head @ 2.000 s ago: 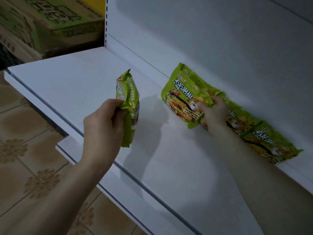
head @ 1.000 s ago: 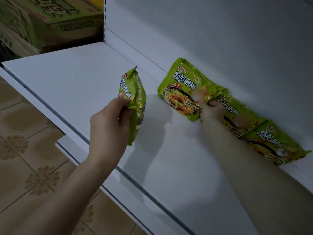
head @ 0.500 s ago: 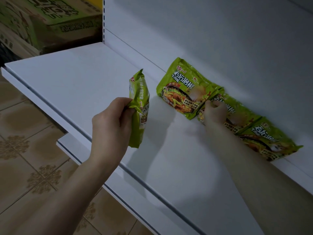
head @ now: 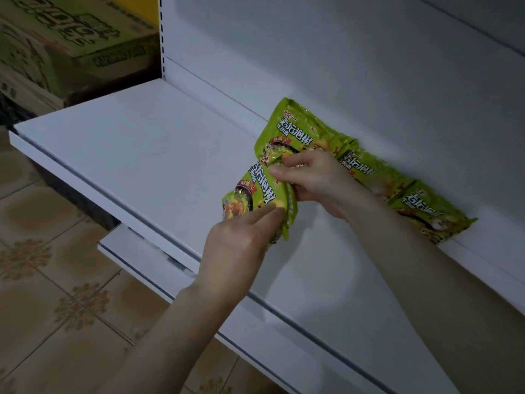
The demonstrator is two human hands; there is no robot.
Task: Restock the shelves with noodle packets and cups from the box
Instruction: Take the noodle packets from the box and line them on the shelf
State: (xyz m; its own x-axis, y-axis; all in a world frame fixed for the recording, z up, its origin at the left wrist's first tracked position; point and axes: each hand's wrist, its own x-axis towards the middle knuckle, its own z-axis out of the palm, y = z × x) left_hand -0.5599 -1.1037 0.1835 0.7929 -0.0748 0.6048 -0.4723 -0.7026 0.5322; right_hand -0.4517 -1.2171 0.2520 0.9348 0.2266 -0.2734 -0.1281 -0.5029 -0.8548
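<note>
Lime green is used all over the front packet (head: pixel 255 194), with white lettering edged in dark, a red badge and a brown-orange noodle photo printed on it. The same print is carried by the row of packets (head: pixel 372 169) behind. The shelf (head: pixel 142 143) and back panel (head: pixel 341 52) are painted plain white. The floor (head: pixel 42 265) is tiled in tan-brown, stamped with darker flower motifs. The cardboard boxes (head: pixel 71 38) are printed in brown and green.

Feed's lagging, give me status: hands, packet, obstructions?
Both gripping noodle packet: left hand, right hand. Packet in front of shelved row, not yet placed. Open shelf left of row.
</note>
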